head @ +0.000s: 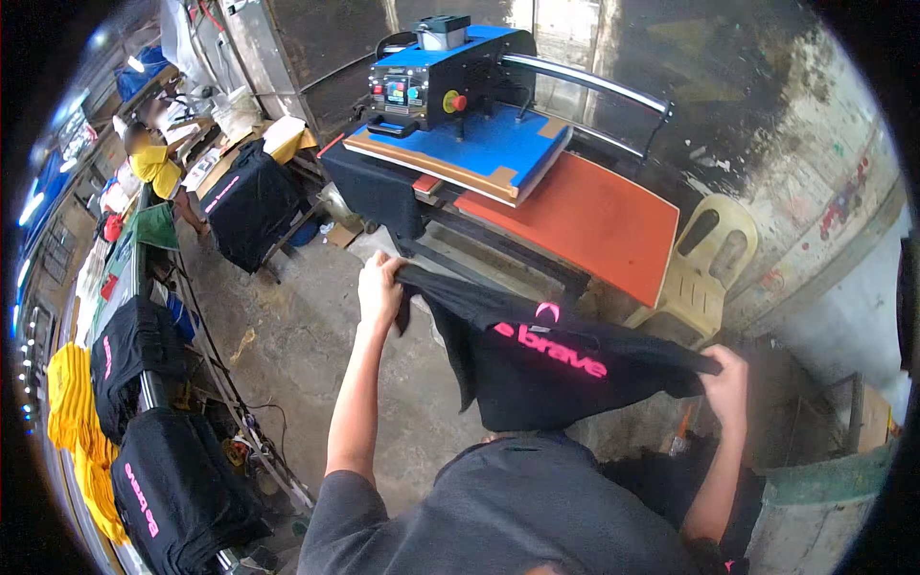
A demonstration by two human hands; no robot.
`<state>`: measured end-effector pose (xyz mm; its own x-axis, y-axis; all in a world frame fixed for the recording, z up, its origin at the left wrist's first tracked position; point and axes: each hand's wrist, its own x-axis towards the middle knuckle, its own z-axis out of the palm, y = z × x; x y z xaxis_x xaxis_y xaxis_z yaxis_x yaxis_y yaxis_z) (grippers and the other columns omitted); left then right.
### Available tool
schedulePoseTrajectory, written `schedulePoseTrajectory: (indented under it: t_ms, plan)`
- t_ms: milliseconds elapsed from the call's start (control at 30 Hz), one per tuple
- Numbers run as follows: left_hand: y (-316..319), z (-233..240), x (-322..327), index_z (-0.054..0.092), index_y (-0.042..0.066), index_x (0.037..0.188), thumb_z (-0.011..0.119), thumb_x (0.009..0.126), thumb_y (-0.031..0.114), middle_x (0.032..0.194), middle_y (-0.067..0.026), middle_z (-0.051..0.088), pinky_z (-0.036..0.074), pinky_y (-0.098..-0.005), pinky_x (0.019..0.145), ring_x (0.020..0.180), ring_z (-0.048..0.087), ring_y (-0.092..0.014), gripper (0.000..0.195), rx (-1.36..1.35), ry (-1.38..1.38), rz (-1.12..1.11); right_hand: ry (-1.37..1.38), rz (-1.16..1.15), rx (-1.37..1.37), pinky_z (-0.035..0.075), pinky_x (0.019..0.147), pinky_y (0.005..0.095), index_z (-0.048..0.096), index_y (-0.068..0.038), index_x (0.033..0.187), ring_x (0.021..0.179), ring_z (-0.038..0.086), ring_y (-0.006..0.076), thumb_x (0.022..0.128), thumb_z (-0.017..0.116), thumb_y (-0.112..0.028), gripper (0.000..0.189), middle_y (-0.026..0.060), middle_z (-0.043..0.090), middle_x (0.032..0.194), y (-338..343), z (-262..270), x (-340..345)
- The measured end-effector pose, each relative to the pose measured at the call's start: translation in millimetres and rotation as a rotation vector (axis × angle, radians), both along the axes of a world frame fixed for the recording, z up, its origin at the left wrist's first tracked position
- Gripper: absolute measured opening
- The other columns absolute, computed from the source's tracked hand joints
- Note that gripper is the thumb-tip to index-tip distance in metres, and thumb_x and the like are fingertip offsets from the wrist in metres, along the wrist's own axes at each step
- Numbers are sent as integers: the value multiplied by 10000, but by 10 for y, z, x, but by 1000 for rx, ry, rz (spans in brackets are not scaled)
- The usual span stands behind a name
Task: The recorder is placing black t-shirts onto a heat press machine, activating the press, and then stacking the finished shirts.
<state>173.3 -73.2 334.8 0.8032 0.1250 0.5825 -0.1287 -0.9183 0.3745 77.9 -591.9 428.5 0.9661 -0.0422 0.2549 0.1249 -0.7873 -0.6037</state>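
Note:
A black T-shirt (532, 359) with pink print is stretched in the air before me. My left hand (381, 284) grips one end of it, and my right hand (726, 374) grips the other end. The cloth sags between the two hands, and part of the lettering is hidden in its folds. Beyond the shirt stands a heat press (431, 79) with a blue-topped upper plate (467, 147). An orange-red lower platen (582, 223) extends from beneath that plate to the right, just past the held shirt.
A cream plastic chair (693, 295) stands right of the press. Black printed shirts (180, 481) and yellow garments (83, 431) lie along a long rail table at left. More black shirts (251, 201) cover a table near a person in a yellow top (154, 165).

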Motion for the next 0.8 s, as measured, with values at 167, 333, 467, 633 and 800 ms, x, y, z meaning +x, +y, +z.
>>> schedulePoseTrajectory:
  t_ms: [167, 333, 467, 633, 800]
  plan:
    - [-45, 274, 469, 674, 104, 871, 580, 667, -3, 777, -112, 523, 428, -352, 702, 779, 542, -282, 249, -294, -242, 41, -372, -96, -32, 429, 716, 268, 568, 49, 863, 744, 554, 222, 596, 457, 152, 307, 119, 518, 761, 28, 211, 363]
    - [-111, 435, 1096, 668, 142, 967, 545, 693, -2, 938, -102, 575, 416, -357, 803, 910, 530, -281, 332, -317, -387, 68, -649, -251, -80, 428, 788, 311, 578, 16, 982, 813, 552, 283, 707, 463, 100, 310, 124, 537, 830, 112, 144, 891]
    - [-146, 433, 1774, 646, 121, 1001, 427, 626, -103, 1065, -112, 580, 400, -370, 893, 1039, 511, -303, 489, -275, -481, 98, -754, -307, 116, 439, 852, 348, 585, 47, 1010, 905, 586, 265, 749, 454, 88, 295, 142, 622, 975, 72, -40, 1595]
    - [-195, 349, 2679, 551, 146, 1093, 419, 633, -130, 1213, -61, 497, 220, -432, 976, 1230, 391, -248, 552, -196, -409, 288, -774, -282, 220, 454, 849, 362, 585, 67, 1046, 932, 603, 276, 769, 438, 71, 313, 171, 627, 1010, 46, -238, 2587]
    - [-235, 113, 3315, 543, 100, 952, 563, 739, 166, 1096, -93, 493, 242, -426, 968, 1180, 397, -294, 224, -149, -602, 476, -806, -233, -9, 469, 826, 375, 599, 41, 1053, 906, 612, 307, 785, 413, 12, 328, 170, 634, 989, -52, -326, 3346]
